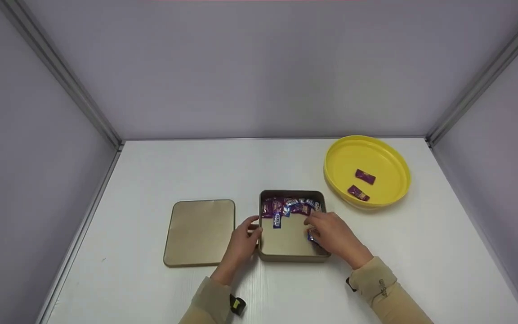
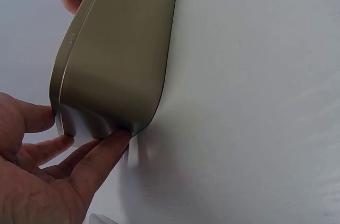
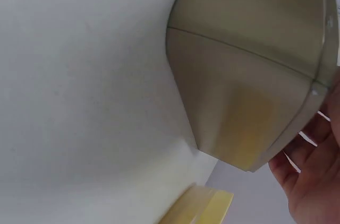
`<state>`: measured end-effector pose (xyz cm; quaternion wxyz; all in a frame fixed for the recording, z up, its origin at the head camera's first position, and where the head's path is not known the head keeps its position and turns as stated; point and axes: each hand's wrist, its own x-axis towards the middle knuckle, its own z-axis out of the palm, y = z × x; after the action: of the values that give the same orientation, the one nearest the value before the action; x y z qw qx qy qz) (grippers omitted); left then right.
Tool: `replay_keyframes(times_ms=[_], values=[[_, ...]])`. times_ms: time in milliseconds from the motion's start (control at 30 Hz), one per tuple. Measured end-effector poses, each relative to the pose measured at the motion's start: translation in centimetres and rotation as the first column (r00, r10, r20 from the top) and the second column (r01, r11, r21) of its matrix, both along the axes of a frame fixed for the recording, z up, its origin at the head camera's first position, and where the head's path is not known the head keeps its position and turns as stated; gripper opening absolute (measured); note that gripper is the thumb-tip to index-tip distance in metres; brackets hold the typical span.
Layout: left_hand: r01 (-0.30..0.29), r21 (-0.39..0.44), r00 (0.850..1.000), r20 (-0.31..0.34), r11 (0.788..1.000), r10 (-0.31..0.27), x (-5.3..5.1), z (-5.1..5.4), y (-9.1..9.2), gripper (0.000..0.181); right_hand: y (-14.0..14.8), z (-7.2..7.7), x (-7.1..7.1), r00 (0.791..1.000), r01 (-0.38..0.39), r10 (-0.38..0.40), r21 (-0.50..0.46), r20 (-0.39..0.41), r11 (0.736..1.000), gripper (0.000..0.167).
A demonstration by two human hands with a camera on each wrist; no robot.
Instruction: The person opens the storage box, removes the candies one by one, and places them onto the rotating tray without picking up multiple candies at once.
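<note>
Gold tin on the white table, a gap along its left, then the flat lid; round yellow bowl beyond its far right corner. Glossy purple-and-blue sweets crowd its far wall. Left hand, fingers loosely spread, touches its left side; right hand bends over its right, grip unclear.

The gold tin lies open — purple and blue packets inside, mostly along its far side.

Work booth: 3 panel walls
</note>
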<state>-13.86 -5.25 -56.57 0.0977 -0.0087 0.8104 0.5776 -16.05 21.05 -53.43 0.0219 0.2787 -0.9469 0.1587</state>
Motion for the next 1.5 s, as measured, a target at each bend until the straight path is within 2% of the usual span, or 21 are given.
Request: replay_keyframes(times_ms=[367, 567, 667, 933, 1167, 1500], values=[[0.002, 0.017, 1.000, -0.001, 1.000, -0.002, 0.1, 0.0, 0.0, 0.040, 0.0, -0.6, 0.2, 0.999, -0.021, 0.028, 0.148, -0.043, 0.989, 0.015], [0.000, 0.025, 1.000, 0.011, 1.000, 0.000, 0.1, -0.2, 0.0, 0.040, -0.2, -1.2, 0.1, 0.987, -0.036, 0.069, 0.222, -0.144, 0.974, 0.011], [-0.001, 0.029, 1.000, 0.015, 1.000, 0.000, 0.2, -0.3, 0.0, 0.040, -0.4, -1.4, 0.1, 0.982, -0.040, 0.081, 0.235, -0.170, 0.971, 0.012], [-0.003, 0.024, 1.000, 0.023, 1.000, 0.003, 0.3, -0.2, 0.0, 0.041, -0.7, -1.3, 0.0, 0.987, -0.026, 0.064, 0.246, -0.148, 0.969, 0.013], [-0.005, 0.034, 1.000, 0.019, 0.999, 0.004, 0.3, -0.2, 0.0, 0.041, -0.9, -2.2, -0.8, 0.992, -0.008, 0.036, 0.218, -0.124, 0.976, 0.007], [0.001, -0.006, 1.000, -0.015, 1.000, -0.001, 0.5, -0.3, 0.1, 0.041, -1.2, -3.0, -1.3, 0.995, 0.023, -0.003, 0.210, -0.095, 0.977, 0.013]])
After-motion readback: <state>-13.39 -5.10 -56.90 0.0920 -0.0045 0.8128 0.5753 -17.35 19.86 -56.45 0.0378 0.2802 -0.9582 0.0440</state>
